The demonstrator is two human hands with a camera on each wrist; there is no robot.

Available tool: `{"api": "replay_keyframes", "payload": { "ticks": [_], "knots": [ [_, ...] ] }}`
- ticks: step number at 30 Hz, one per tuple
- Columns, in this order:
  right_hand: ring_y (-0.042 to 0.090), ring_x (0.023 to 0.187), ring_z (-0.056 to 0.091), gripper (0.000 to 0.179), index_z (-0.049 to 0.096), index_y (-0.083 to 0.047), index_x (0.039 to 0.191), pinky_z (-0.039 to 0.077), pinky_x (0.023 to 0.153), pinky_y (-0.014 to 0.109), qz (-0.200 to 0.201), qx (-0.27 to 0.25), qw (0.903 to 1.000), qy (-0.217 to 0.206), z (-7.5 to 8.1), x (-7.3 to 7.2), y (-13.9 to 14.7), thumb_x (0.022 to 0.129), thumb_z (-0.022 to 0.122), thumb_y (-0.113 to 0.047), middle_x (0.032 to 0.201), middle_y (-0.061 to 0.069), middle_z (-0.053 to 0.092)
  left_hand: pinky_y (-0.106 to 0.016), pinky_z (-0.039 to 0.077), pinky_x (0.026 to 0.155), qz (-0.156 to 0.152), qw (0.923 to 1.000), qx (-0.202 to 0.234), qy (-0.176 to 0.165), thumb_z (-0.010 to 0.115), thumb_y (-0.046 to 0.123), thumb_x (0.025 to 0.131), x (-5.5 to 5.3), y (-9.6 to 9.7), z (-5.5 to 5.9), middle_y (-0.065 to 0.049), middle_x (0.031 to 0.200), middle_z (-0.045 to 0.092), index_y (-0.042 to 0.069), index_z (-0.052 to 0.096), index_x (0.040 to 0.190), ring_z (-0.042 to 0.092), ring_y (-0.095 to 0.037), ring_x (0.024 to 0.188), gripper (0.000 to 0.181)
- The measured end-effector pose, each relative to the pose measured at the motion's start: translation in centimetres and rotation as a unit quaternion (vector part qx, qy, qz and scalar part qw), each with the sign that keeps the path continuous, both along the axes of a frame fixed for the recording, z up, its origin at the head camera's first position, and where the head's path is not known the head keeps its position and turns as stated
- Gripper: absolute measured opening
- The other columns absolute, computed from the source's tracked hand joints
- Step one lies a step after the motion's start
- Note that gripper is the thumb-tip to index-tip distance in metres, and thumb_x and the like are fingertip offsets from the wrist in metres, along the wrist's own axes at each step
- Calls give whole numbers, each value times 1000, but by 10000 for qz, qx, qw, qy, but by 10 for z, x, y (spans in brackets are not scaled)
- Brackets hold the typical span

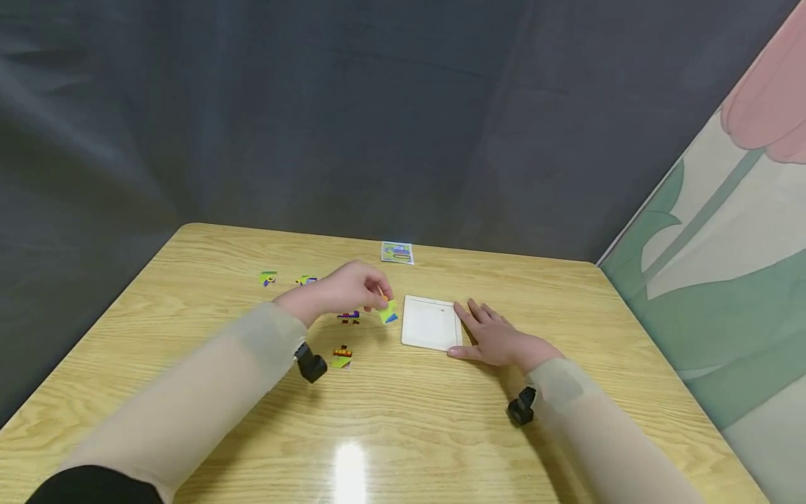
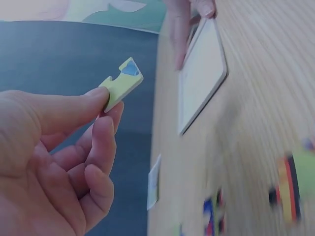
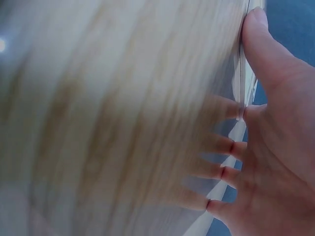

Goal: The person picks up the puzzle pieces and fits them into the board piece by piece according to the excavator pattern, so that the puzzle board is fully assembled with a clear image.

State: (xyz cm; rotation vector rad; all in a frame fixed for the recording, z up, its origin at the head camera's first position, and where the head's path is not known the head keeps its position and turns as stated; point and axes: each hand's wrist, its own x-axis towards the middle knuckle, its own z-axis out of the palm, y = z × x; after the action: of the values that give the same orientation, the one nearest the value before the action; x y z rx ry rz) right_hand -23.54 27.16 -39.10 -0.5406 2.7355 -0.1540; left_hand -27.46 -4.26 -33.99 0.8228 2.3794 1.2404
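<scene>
Between thumb and fingertips my left hand (image 1: 352,288) pinches a yellow-green jigsaw puzzle piece (image 1: 388,313) with a blue patch. In the left wrist view that puzzle piece (image 2: 123,83) is raised and tilted, its notched edge showing. Just right of it in the head view lies a flat white square puzzle tray (image 1: 431,323) with a raised rim. My right hand (image 1: 494,337) rests at the tray's right edge, fingers straight and spread, thumb by the near corner. Seen from the right wrist, the fingertips of the right hand (image 3: 280,128) meet the tabletop.
Left of the tray, several colourful puzzle pieces lie scattered, among them a dark striped one (image 1: 348,318) and an orange-and-green one (image 1: 342,358). A small picture card (image 1: 397,253) lies near the back edge of the wooden table (image 1: 415,420). A dark curtain (image 1: 378,126) hangs behind.
</scene>
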Motion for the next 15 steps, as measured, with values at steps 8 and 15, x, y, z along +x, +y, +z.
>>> {"api": "replay_keyframes", "payload": {
  "ticks": [8, 15],
  "knots": [
    [51, 143, 6, 100, 5, -9, 159, 16, 109, 65, -61, 179, 9997, -149, 3, -3, -9, 91, 48, -68, 160, 27, 1, -25, 44, 62, -250, 9984, -442, 230, 69, 2, 90, -19, 46, -20, -2, 81, 64, 9, 75, 93, 52, -13, 70, 10],
    [50, 143, 7, 100, 5, -11, 159, 16, 110, 64, -155, 245, 9994, -197, 4, -5, -10, 91, 47, -70, 161, 26, 1, -24, 42, 63, -379, 9972, -620, 181, 68, 1, 91, -21, 67, -34, -1, 83, 62, 7, 75, 92, 51, -13, 72, 9]
  ]
}}
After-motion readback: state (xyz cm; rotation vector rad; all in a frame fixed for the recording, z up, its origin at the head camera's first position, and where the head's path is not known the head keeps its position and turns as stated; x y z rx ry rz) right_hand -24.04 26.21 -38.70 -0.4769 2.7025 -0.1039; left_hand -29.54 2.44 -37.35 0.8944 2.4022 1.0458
